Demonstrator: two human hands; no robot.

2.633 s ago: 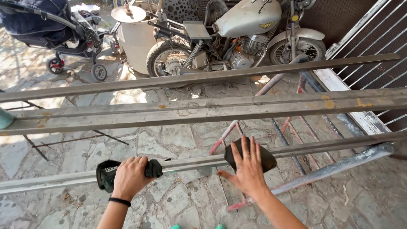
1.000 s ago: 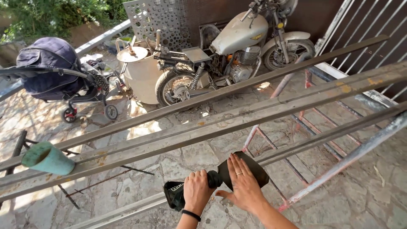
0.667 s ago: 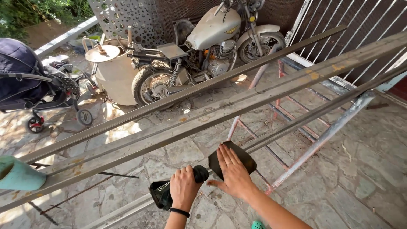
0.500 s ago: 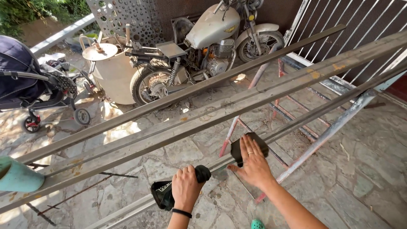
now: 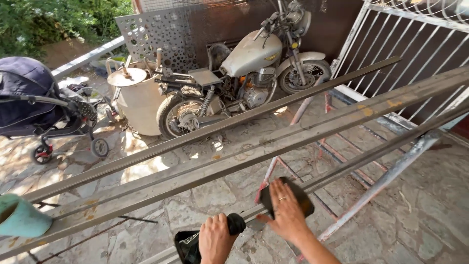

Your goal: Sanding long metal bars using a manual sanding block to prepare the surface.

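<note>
My left hand (image 5: 214, 239) grips the black handle of a black power tool (image 5: 188, 244) at the bottom of the view. My right hand (image 5: 287, 211), with a ring on one finger, lies flat with spread fingers on a dark pad (image 5: 288, 195) pressed onto the nearest long metal bar (image 5: 376, 151). The pad's underside and the tool's body are partly hidden by my hands. Two more long metal bars (image 5: 254, 156) run diagonally across the view beyond it.
A red-and-white metal trestle (image 5: 337, 146) carries the bars on the right. A motorcycle (image 5: 249, 68), a cream drum (image 5: 134, 95) and a dark pram (image 5: 34, 102) stand on the stone paving behind. A teal cup (image 5: 22, 217) sits at the left edge. A white barred gate (image 5: 415, 44) is at right.
My right hand slid the dark pad along the nearest bar to the right, away from the tool, while my left hand kept its grip. The camera swung left and right.
</note>
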